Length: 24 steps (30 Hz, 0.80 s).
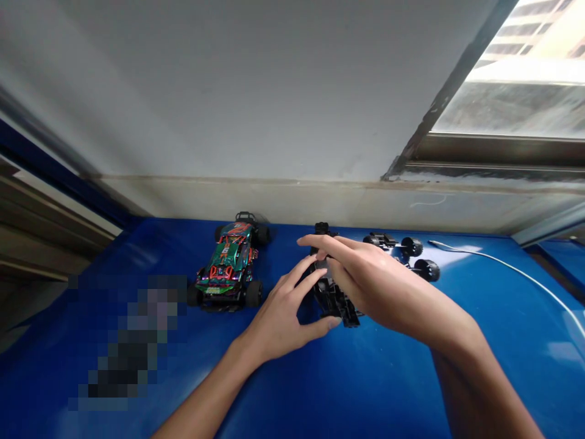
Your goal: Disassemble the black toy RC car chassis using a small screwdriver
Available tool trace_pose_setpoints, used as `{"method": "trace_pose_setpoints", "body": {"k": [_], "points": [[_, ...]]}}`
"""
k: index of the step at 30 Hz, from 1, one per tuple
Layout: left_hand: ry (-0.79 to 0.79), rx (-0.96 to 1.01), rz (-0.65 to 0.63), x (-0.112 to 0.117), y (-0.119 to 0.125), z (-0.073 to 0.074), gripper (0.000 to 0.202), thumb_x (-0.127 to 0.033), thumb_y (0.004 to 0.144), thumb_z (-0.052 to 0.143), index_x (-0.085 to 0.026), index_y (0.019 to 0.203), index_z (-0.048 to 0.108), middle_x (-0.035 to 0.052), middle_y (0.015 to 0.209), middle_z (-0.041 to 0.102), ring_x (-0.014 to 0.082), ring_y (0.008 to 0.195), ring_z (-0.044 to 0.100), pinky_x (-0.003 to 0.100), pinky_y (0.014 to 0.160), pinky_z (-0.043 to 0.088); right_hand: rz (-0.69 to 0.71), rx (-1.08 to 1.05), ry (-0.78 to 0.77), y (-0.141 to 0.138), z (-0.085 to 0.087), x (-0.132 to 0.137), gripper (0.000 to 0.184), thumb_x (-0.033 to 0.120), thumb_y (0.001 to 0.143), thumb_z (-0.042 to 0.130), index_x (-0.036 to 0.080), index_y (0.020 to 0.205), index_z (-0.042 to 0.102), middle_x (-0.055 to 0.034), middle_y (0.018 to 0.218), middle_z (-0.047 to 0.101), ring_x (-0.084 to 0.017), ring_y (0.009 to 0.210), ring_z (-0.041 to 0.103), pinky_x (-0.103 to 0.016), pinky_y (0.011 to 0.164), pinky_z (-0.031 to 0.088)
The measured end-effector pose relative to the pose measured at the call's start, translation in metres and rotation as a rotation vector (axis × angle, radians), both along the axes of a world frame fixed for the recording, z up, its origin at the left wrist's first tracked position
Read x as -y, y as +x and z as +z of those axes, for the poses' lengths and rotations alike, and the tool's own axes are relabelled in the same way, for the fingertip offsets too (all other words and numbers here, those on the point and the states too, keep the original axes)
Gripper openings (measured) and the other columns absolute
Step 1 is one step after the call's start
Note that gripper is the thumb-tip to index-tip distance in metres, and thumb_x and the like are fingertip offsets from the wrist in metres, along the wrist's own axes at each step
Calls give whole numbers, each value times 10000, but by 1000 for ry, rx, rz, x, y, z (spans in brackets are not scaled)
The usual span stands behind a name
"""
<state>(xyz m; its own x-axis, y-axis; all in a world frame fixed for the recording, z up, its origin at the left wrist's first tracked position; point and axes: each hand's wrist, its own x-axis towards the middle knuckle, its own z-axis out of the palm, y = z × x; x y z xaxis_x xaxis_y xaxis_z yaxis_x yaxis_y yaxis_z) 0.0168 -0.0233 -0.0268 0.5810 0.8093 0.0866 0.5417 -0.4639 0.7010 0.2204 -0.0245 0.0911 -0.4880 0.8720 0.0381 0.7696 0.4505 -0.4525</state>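
A black toy-car chassis (pixel 336 302) lies on the blue table (pixel 365 378), without a body shell. My left hand (pixel 286 314) grips its near left side, thumb under the lower end and fingers curled over the top. My right hand (pixel 365 277) reaches across from the right and covers the chassis from above, fingers pressed on its far end. Most of the chassis is hidden beneath both hands. A green and red toy race car (pixel 228 265) stands to the left of my left hand, apart from it.
Loose black wheels on axle parts (pixel 411 253) lie behind my right hand near the wall. A white cable (pixel 516 274) runs across the table at right. A blurred-out dark object (pixel 128 341) sits at the left. A grey wall and a window bound the far edge.
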Motion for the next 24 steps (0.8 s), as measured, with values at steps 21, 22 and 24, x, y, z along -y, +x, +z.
{"method": "trace_pose_setpoints", "body": {"k": [21, 22, 24], "points": [[-20, 11, -16, 0, -1, -3, 813, -581, 923, 739, -279, 1619, 448, 125, 1754, 338, 402, 1615, 340, 602, 1292, 375, -10, -16, 13, -3, 1, 2, 561, 192, 1029, 523, 405, 1547, 491, -57, 1400, 664, -230, 951, 741, -402, 851, 598], [-15, 7, -17, 0, -1, -3, 827, -596, 927, 730, -276, 1629, 434, 132, 1746, 352, 404, 1617, 335, 605, 1293, 372, -18, -13, 24, -3, 0, 1, 489, 222, 1061, 496, 363, 1529, 522, -73, 1363, 695, -248, 993, 744, -410, 872, 595], [-16, -8, -15, 0, -1, -2, 852, -625, 928, 717, -260, 1639, 422, 144, 1744, 355, 409, 1621, 325, 610, 1296, 364, -11, -3, 40, -3, -3, -2, 432, 221, 1093, 447, 294, 1504, 561, -102, 1303, 738, -270, 1067, 740, -409, 903, 585]]}}
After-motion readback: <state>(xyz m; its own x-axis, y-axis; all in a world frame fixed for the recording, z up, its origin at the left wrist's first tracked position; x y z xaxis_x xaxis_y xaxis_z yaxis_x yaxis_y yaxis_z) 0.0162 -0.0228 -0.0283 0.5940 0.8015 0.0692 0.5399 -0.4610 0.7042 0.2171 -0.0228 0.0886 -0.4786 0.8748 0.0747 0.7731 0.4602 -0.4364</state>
